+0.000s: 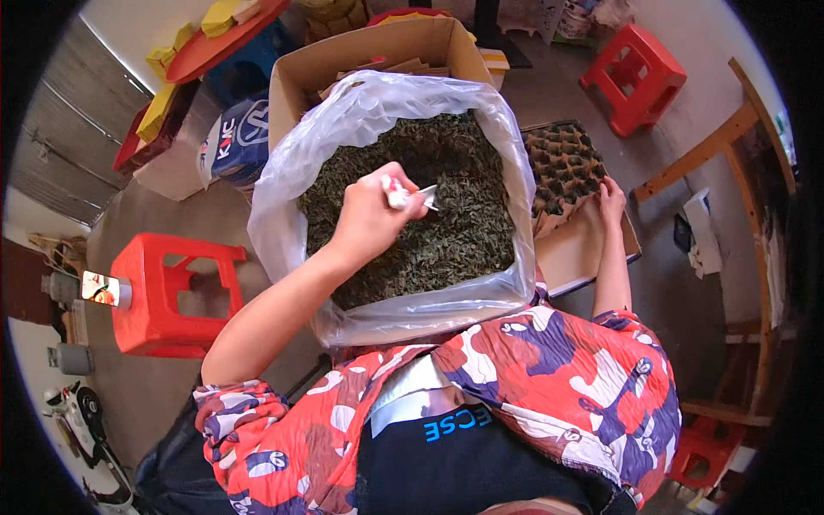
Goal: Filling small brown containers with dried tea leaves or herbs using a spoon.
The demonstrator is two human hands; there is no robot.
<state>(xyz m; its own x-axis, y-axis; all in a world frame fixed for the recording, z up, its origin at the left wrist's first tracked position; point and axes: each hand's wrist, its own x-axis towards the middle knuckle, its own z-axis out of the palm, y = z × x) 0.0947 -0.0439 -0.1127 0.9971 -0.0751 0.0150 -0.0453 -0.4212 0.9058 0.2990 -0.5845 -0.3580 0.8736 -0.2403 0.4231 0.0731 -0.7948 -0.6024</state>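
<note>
My left hand (370, 212) is closed around a small tool (399, 194) with a white wrapped handle and a pale, flat end. It hovers over or just touches dried, dark green shredded leaves (450, 238); which of the two, I cannot tell. A clear plastic bag (283, 187) holds the leaves, its mouth folded open. To the right, my right hand (611, 201) has its fingers at the edge of a group of brown paper packets (560, 164) topped with dark leaf. Its thumb is mostly hidden. The packets stand in rows in a shallow cardboard tray (573, 254), whose near part shows bare cardboard.
Behind the bag stands a cardboard box (373, 48) with brown paper pieces inside. A red plastic stool (174, 296) with a phone (101, 288) at its edge is on the left. Another red stool (634, 80) and a wooden frame (702, 148) stand to the right.
</note>
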